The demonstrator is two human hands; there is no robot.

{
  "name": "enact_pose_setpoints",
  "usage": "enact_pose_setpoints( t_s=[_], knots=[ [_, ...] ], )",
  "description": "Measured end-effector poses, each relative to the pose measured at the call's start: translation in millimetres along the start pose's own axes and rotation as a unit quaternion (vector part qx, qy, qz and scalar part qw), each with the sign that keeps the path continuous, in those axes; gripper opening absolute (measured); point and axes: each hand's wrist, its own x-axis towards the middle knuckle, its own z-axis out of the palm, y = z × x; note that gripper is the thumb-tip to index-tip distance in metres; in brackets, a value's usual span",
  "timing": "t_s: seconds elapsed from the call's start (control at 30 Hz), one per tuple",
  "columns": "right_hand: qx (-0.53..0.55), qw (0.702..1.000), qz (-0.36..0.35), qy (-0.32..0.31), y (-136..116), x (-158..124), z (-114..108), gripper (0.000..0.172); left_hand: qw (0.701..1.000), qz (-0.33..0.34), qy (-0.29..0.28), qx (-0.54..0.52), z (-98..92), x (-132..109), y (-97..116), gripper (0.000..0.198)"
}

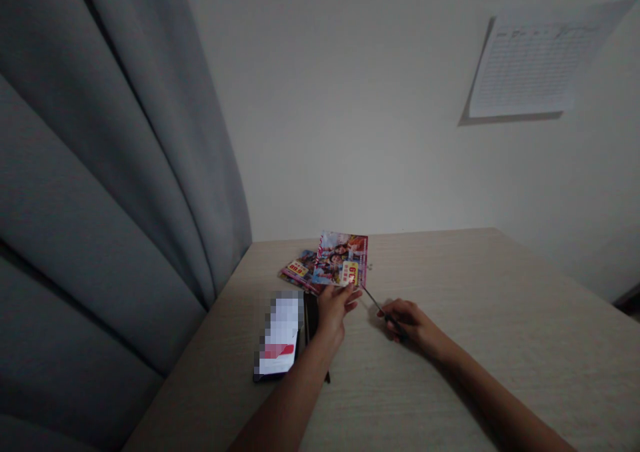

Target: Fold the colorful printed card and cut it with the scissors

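My left hand [334, 311] pinches the lower edge of a colourful printed leaflet [340, 255] with a yellow price label, thumb on top and other fingers partly spread. My right hand [407, 324] is closed round a slim, straight, dark tool [373, 299]. Its narrow tip reaches the leaflet's lower right corner; whether it is a pair of scissors seen edge-on, I cannot tell. More leaflets of the same kind [299, 270] lie under and left of the held one.
A lit phone [278, 339], its screen partly blurred, lies left of my left forearm. Beside it is a dark flat item [311, 313], half hidden by my arm. Tiny specks [370, 266] lie right of the leaflet. A grey curtain [125, 139] hangs at left; a printed sheet [530, 69] is on the wall.
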Motion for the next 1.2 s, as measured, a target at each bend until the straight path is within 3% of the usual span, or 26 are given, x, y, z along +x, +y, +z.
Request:
enact_pose_setpoints(
  t_s=[0.77, 1.2],
  knots=[
    [0.032, 0.999, 0.010, -0.002, -8, 0, 2, 0.039, 1.000, -0.006, 0.003, 0.003, -1.1, 0, 0, 0.041],
    [0.042, 0.999, 0.007, 0.008, 13, 2, 2, 0.039, 1.000, -0.016, 0.004, 0.015, -2.6, 4, -1, 0.045]
  ],
)
